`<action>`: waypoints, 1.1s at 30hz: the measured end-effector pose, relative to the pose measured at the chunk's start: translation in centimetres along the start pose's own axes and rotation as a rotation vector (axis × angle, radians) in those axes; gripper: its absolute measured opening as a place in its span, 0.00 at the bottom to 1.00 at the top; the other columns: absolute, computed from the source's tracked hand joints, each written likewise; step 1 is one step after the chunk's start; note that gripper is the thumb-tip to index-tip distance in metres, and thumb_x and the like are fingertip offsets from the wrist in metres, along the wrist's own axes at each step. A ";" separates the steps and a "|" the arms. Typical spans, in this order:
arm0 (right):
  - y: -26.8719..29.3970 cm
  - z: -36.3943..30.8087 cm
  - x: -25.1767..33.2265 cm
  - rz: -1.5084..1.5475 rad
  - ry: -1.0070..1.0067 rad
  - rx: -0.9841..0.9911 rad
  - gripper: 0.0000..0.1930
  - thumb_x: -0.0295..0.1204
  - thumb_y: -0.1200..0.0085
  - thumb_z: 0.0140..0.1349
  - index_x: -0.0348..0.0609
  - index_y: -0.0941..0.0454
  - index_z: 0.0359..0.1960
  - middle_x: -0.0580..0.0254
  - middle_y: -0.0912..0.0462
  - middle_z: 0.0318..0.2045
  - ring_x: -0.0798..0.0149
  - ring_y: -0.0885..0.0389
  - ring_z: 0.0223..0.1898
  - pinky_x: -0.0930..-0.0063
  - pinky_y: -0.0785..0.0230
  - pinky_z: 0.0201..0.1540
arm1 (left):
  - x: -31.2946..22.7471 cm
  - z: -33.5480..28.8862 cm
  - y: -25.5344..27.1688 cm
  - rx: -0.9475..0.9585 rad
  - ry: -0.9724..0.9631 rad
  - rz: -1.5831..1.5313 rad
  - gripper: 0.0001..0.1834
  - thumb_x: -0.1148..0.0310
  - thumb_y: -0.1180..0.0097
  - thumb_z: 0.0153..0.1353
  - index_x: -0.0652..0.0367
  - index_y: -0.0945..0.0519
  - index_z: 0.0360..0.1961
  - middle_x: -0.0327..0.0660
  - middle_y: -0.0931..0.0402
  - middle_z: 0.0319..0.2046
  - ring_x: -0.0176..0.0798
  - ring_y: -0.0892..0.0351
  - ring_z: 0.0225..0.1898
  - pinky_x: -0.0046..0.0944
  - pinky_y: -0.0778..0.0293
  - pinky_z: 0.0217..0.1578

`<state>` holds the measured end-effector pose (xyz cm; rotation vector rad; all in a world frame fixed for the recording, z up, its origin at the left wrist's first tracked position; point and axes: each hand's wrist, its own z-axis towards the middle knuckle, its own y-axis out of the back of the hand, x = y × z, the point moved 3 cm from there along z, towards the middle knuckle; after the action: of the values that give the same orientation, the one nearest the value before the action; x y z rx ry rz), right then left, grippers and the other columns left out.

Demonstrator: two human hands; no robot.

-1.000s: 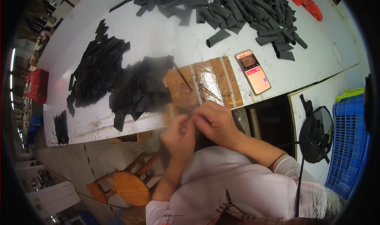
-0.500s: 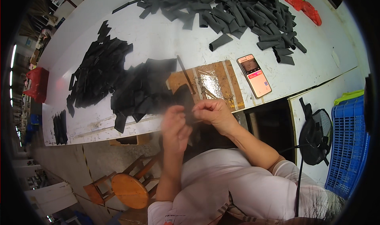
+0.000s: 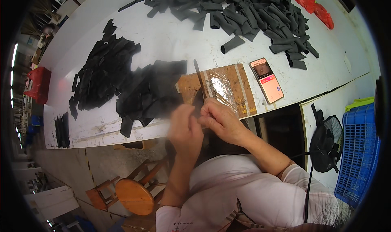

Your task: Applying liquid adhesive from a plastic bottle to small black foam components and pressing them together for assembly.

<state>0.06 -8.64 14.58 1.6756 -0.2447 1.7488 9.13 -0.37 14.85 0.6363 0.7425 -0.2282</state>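
Note:
My left hand [image 3: 185, 128], blurred by motion, is curled shut at the table's near edge. Close beside it, my right hand [image 3: 222, 120] is also closed, thumb toward the left hand. Between and behind the fingertips shows a dark strip of a black fabric piece [image 3: 198, 100], mostly hidden by the hands. A thin dark rod [image 3: 200, 78] slants over the brown board [image 3: 244, 83], its near end meeting my right fingertips. Just left of the board is a heap of flat black fabric pieces [image 3: 148, 89].
Another black heap [image 3: 102, 75] lies farther left. Grey-black fabric tubes [image 3: 244, 18] are piled at the far side. A phone [image 3: 266, 80] lies right of the board. A blue crate [image 3: 358, 146] stands at right, a wooden stool [image 3: 134, 196] below left.
The view has shifted slightly. My left hand has come nearer the right, and the black piece between them shows less. The rod's far end has moved right relative to the board.

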 end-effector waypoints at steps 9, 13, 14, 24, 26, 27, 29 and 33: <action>0.0 0.2 -0.2 -0.031 0.073 -0.076 0.06 0.24 0.50 0.52 0.37 0.35 0.25 0.54 0.33 0.26 0.54 0.31 0.27 0.67 0.40 0.28 | 2.9 -0.2 0.8 0.183 0.807 -0.915 0.20 0.82 0.49 0.45 0.64 0.34 0.43 0.45 0.27 0.32 0.24 0.33 0.17 0.20 0.42 0.11; 0.1 0.2 -0.9 0.172 0.025 0.000 0.06 0.25 0.50 0.53 0.37 0.34 0.25 0.59 0.33 0.27 0.64 0.32 0.26 0.74 0.38 0.29 | 1.2 -0.3 0.8 0.402 0.933 -1.659 0.25 0.86 0.53 0.46 0.70 0.41 0.48 0.49 0.27 0.32 0.20 0.42 0.08 0.18 0.46 0.08; -0.1 0.1 -0.5 0.351 0.060 0.013 0.05 0.25 0.50 0.54 0.38 0.33 0.26 0.62 0.33 0.28 0.68 0.33 0.26 0.77 0.38 0.30 | 0.2 -0.2 0.8 0.491 0.934 -1.798 0.26 0.86 0.53 0.46 0.71 0.43 0.50 0.49 0.27 0.32 0.20 0.41 0.08 0.18 0.47 0.07; 0.9 0.5 2.0 0.052 0.296 -0.229 0.04 0.21 0.51 0.50 0.36 0.34 0.25 0.55 0.29 0.32 0.56 0.28 0.30 0.73 0.36 0.30 | -1.0 0.4 -0.1 0.025 0.534 -0.609 0.08 0.82 0.51 0.52 0.69 0.27 0.36 0.41 0.26 0.27 0.21 0.35 0.18 0.18 0.39 0.17; 1.0 0.4 3.2 -0.123 0.323 -0.259 0.04 0.20 0.51 0.49 0.36 0.34 0.24 0.55 0.30 0.30 0.54 0.29 0.31 0.71 0.35 0.31 | -1.3 0.9 -0.1 -0.076 0.565 -0.752 0.07 0.83 0.52 0.52 0.69 0.28 0.34 0.42 0.26 0.26 0.21 0.36 0.16 0.18 0.40 0.16; 1.0 0.7 3.3 -0.136 0.297 -0.245 0.05 0.20 0.51 0.49 0.36 0.34 0.26 0.54 0.31 0.30 0.52 0.30 0.31 0.71 0.35 0.31 | -0.8 0.9 -0.1 -0.053 0.587 -0.829 0.05 0.84 0.53 0.52 0.68 0.28 0.31 0.45 0.25 0.29 0.21 0.38 0.13 0.19 0.43 0.13; 1.3 1.0 2.9 -0.125 0.276 -0.264 0.04 0.21 0.52 0.50 0.36 0.34 0.26 0.56 0.31 0.28 0.56 0.30 0.30 0.73 0.36 0.31 | -0.3 1.2 -0.2 -0.016 0.651 -0.926 0.05 0.84 0.53 0.52 0.68 0.29 0.32 0.47 0.26 0.30 0.21 0.39 0.12 0.19 0.44 0.11; 1.7 1.1 0.8 0.410 -0.064 -0.101 0.03 0.25 0.55 0.55 0.39 0.34 0.27 0.65 0.32 0.24 0.70 0.32 0.26 0.80 0.39 0.29 | -0.2 2.0 -0.1 0.189 0.789 -1.396 0.10 0.85 0.55 0.52 0.67 0.34 0.36 0.52 0.27 0.31 0.21 0.43 0.08 0.20 0.47 0.08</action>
<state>0.00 -10.30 16.04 1.6943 -0.7377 1.9354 10.06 -1.68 16.03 0.2577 1.8752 -1.3887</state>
